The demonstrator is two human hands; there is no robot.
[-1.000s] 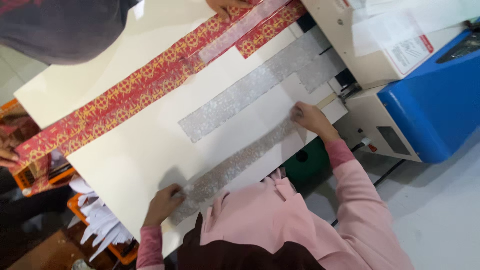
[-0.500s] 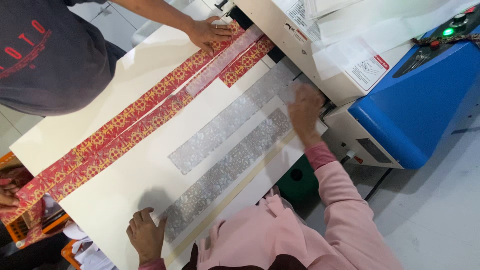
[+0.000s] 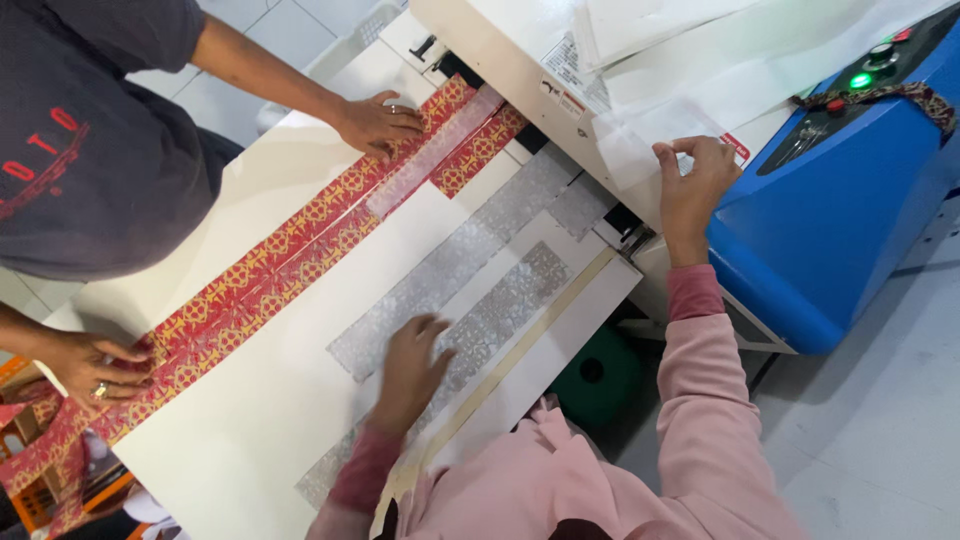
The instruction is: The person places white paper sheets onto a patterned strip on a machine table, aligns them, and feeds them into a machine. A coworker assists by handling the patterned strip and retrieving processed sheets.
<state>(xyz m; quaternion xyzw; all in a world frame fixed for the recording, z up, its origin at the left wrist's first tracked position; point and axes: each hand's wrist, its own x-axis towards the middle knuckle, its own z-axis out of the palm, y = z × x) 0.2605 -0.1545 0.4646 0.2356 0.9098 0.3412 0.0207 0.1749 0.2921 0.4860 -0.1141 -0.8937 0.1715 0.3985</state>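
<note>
My left hand (image 3: pixel 410 365) lies flat, fingers spread, on the nearer of two silver-grey patterned strips (image 3: pixel 505 300) on the white table (image 3: pixel 270 420). The second silver strip (image 3: pixel 460 255) runs beside it toward the mouth of the white machine (image 3: pixel 500 40). My right hand (image 3: pixel 695 180) is up on the machine's top, thumb and fingers pinching the edge of a thin white sheet (image 3: pixel 640 135). Both my sleeves are pink.
A co-worker across the table presses one hand (image 3: pixel 380 122) and another hand (image 3: pixel 90 362) on a long red-and-gold patterned strip (image 3: pixel 270 265). A blue machine housing (image 3: pixel 830 220) with a lit green button (image 3: pixel 860 80) stands on the right. A green bin (image 3: pixel 600 375) sits below the table edge.
My left hand slid up the nearer silver strip from its lower end. My right hand left the strip's far end and rose to the sheet on the machine.
</note>
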